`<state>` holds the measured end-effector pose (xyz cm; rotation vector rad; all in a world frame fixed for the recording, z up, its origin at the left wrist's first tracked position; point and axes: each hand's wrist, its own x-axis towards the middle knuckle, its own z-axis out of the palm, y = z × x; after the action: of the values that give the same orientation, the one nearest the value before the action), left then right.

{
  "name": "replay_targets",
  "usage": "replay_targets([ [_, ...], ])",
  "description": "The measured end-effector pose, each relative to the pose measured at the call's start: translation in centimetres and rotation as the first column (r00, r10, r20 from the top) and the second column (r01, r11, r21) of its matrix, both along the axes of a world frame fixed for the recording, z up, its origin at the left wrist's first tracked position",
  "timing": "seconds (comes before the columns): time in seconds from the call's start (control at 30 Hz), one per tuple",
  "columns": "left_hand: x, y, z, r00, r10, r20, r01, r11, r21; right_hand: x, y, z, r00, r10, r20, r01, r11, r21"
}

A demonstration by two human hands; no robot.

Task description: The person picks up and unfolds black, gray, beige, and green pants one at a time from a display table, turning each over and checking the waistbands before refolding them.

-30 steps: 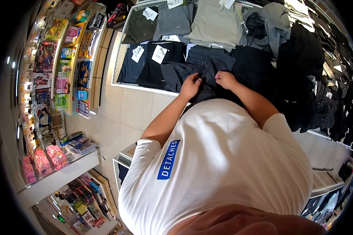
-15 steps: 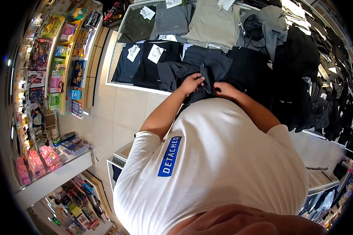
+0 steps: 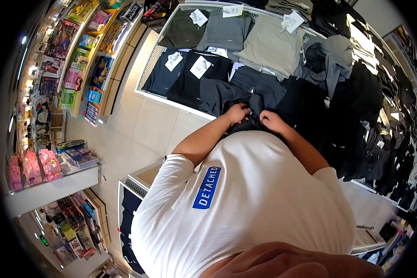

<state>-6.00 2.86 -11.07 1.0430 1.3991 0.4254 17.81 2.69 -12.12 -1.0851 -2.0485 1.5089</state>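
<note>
A dark garment (image 3: 217, 92) lies bunched at the near edge of the display bin, against the front of my white shirt. My left hand (image 3: 238, 114) grips its gathered cloth, fingers curled. Just to the right, my right hand (image 3: 271, 120) is closed in a pinch at the same cloth, its fingertips partly hidden. Folded black trousers (image 3: 255, 83) lie just beyond both hands. Black garments with a white tag (image 3: 200, 67) are to the left, and a folded beige garment (image 3: 268, 46) sits farther back.
The bin's white rim (image 3: 171, 105) runs along the near left side. Dark clothes (image 3: 361, 92) are heaped at the right. Shelves of boxed toys (image 3: 85, 60) stand at the left, with pink packages (image 3: 31, 169) on a white counter (image 3: 55, 187) below.
The view has shifted, so the bin and hands appear lower and farther right. Both hands remain at the dark cloth, with only a slight change in finger pose.
</note>
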Motion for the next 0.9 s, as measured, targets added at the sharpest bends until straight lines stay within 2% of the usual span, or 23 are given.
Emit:
replay_targets([
  [0.03, -0.3, 0.2, 0.6, 0.998, 0.025, 0.059, -0.014, 0.983, -0.182, -0.1, 0.1, 0.2, 0.999, -0.002, -0.054, 0.002, 1.0, -0.012],
  [0.1, -0.4, -0.1, 0.5, 0.992, 0.099, 0.08, -0.084, 0.981, -0.173, -0.6, -0.4, 0.5, 0.973, -0.031, -0.229, -0.018, 0.978, -0.208],
  [0.17, -1.0, -0.4, 0.7, 0.952, 0.2, 0.232, -0.149, 0.964, -0.219, -1.2, -0.7, 0.6, 0.934, 0.012, -0.356, -0.147, 0.924, -0.354],
  [0.2, -1.3, -0.6, 0.5, 0.925, 0.254, 0.284, -0.168, 0.941, -0.294, -1.4, -0.8, 0.1, 0.927, 0.06, -0.371, -0.185, 0.932, -0.312],
  [0.23, -1.6, -1.0, 0.0, 0.924, 0.241, 0.296, -0.153, 0.945, -0.29, -1.5, -0.9, -0.9, 0.919, 0.105, -0.381, -0.219, 0.938, -0.27],
  [0.3, -1.8, -1.7, -0.7, 0.898, 0.141, 0.416, -0.061, 0.978, -0.199, -1.2, -0.8, -2.8, 0.945, 0.129, -0.301, -0.205, 0.949, -0.237],
  [0.33, -1.5, -2.0, 0.4, 0.895, 0.13, 0.426, -0.052, 0.98, -0.19, -1.3, -0.8, -2.6, 0.949, 0.084, -0.304, -0.173, 0.945, -0.277],
  [0.4, -1.3, -2.8, 2.5, 0.792, 0.241, 0.561, -0.118, 0.962, -0.248, -1.1, -0.9, -2.9, 0.989, -0.028, -0.148, -0.014, 0.961, -0.276],
  [0.43, -1.4, -3.1, 1.9, 0.791, 0.234, 0.565, -0.114, 0.964, -0.24, -1.1, -0.8, -3.0, 0.994, -0.08, -0.072, 0.059, 0.962, -0.266],
  [0.5, -1.8, -3.2, 0.7, 0.74, 0.225, 0.634, -0.127, 0.972, -0.196, -1.3, -0.8, -2.8, 0.987, -0.148, -0.07, 0.13, 0.967, -0.22],
  [0.53, -1.9, -3.2, 2.0, 0.812, 0.163, 0.56, -0.098, 0.985, -0.145, -1.4, -0.7, -2.4, 0.986, -0.159, -0.044, 0.148, 0.969, -0.198],
  [0.57, -1.2, -3.5, 3.2, 0.816, 0.166, 0.554, -0.137, 0.986, -0.093, -1.5, -0.5, -2.1, 0.991, -0.129, -0.02, 0.122, 0.971, -0.208],
  [0.63, -1.7, -3.3, 2.4, 0.877, 0.044, 0.479, -0.046, 0.999, -0.006, -2.3, -0.6, -1.9, 0.972, -0.18, -0.152, 0.129, 0.945, -0.3],
  [0.67, -1.7, -3.4, 2.0, 0.878, 0.035, 0.477, -0.052, 0.998, 0.022, -2.6, -0.4, -1.8, 0.976, -0.178, -0.127, 0.116, 0.914, -0.388],
  [0.8, -1.6, -3.5, 3.1, 0.895, 0.026, 0.446, -0.035, 0.999, 0.013, -2.9, -0.5, -1.6, 0.981, -0.156, -0.111, 0.111, 0.935, -0.336],
  [0.9, -2.0, -3.5, 2.5, 0.924, -0.103, 0.369, 0.082, 0.994, 0.073, -3.1, -0.8, -1.5, 0.99, -0.142, -0.027, 0.128, 0.949, -0.286],
])
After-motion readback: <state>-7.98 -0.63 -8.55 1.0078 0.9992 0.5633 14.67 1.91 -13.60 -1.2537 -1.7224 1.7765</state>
